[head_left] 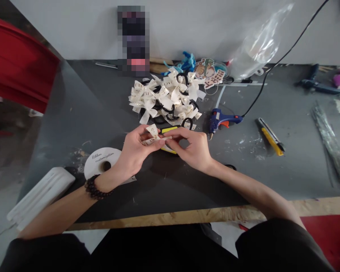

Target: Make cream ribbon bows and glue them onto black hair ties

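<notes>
My left hand (136, 149) pinches a white printed ribbon (152, 131), folded in loops between thumb and fingers. Close beside it, my right hand (191, 147) has its thumb and forefinger closed on the ribbon's other side. Yellow-and-black scissors (170, 129) show behind and below the fingers, partly hidden; I cannot tell whether a hand touches them. Just beyond the hands lies a heap of white ribbon bows (167, 96) on black hair ties. Under my left wrist sits a ribbon spool (102, 158) with printed lettering, partly covered by the arm.
A blue glue gun (223, 119) with a black cord lies to the right, then a yellow utility knife (272, 138). Thin wire-like strips (331, 147) lie at far right. At left is a white device (42, 198). A plastic bag (257, 49) stands against the wall.
</notes>
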{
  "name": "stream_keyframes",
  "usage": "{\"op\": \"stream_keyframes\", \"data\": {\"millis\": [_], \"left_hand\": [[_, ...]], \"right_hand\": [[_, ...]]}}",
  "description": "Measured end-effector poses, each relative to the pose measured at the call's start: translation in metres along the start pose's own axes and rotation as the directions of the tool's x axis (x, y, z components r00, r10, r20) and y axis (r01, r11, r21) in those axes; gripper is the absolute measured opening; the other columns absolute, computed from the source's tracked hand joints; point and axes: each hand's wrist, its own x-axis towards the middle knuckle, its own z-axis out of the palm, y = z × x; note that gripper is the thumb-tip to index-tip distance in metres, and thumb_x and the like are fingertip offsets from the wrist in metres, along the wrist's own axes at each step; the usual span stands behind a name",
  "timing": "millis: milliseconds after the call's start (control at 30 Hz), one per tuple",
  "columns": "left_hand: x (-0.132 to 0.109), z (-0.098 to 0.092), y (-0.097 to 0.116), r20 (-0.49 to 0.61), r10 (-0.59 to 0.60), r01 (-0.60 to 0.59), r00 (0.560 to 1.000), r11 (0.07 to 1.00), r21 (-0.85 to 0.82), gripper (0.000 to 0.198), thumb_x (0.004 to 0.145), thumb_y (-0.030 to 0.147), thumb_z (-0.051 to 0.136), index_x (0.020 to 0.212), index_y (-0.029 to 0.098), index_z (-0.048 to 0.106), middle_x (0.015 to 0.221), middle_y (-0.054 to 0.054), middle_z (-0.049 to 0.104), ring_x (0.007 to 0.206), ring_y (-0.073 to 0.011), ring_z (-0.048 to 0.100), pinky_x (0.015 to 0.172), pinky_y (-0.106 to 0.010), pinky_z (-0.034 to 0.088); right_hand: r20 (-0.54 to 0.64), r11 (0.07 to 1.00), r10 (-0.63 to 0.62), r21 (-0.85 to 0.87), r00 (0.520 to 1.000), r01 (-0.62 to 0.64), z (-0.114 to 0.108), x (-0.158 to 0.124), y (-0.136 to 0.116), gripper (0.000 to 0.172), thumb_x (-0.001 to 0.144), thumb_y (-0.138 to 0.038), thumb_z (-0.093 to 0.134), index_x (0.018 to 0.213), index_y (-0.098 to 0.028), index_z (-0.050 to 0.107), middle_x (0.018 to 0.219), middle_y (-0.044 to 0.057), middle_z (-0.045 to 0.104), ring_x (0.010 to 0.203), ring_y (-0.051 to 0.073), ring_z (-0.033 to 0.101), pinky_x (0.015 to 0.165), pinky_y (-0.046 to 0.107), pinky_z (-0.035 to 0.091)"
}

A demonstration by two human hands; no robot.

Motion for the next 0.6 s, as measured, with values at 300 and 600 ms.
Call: {"op": "stream_keyframes", "data": {"millis": [300, 600], "left_hand": [[-0.0052, 0.0011, 0.0003, 0.101, -0.020, 0.012, 0.995, 0.996, 0.086, 0.041, 0.068, 0.033, 0.100, 0.093, 0.020, 0.071, 0.086, -0.001, 0.072, 0.082, -0.0171, 0.071, 0.077, -0.029, 0.061], [-0.0052, 0.0010, 0.0016, 0.083, -0.034, 0.027, 0.996, 0.997, 0.077, 0.044, 0.066, 0.035, 0.101, 0.096, 0.019, 0.074, 0.089, -0.003, 0.076, 0.085, -0.0185, 0.072, 0.081, -0.031, 0.061]], "right_hand": [[-0.063, 0.993, -0.090, -0.083, 0.994, 0.085, -0.0058, 0.0010, -0.0003, 0.017, 0.103, -0.025, 0.065, 0.113, -0.025, 0.079, 0.101, 0.002, 0.082, 0.082, 0.016, 0.074, 0.075, 0.031, 0.059], [-0.076, 0.999, -0.018, 0.043, 0.997, 0.021, -0.0043, 0.0025, 0.0054, 0.016, 0.101, -0.031, 0.071, 0.113, -0.024, 0.079, 0.104, 0.003, 0.083, 0.089, 0.017, 0.077, 0.081, 0.032, 0.062]]}}
